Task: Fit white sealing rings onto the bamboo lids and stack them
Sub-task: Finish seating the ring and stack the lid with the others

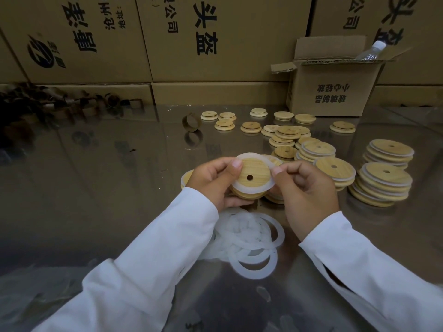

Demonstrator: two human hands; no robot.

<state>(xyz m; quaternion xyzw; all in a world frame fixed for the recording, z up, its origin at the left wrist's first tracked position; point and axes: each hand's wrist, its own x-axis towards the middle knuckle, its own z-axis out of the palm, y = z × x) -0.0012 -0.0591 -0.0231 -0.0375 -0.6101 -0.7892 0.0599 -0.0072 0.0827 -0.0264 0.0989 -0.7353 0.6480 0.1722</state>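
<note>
**Ring going onto held lid, seating not finished**

Nearest: a loose pile of white translucent flat sealing rings point(249, 238) on the shiny steel tabletop point(96, 188), just below the hands.

Above it, the left hand point(213, 180) grips a round bamboo lid with a centre hole point(254, 172), thumb on the face and fingers curled underneath. More lids seem to sit under it in the same grip. A white ring point(242, 186) lies around the lid's raised disc. The right hand point(304, 188) pinches that ring's right edge between thumb and forefinger, other fingers curled in.

Right of the hands: leaning stacks of ringed lids point(383, 183). Farther back: scattered bare bamboo lids point(282, 135), then an open brown cardboard box point(335, 92) against a wall of printed cartons point(215, 32).

Risks:
- The ring may seat crooked or spring off if the pinched edge is let go before it is pressed flat.
- The lids underneath could slip, since one hand holds them all.
- The stacks already lean, so a careless drop on top may topple them.
</note>
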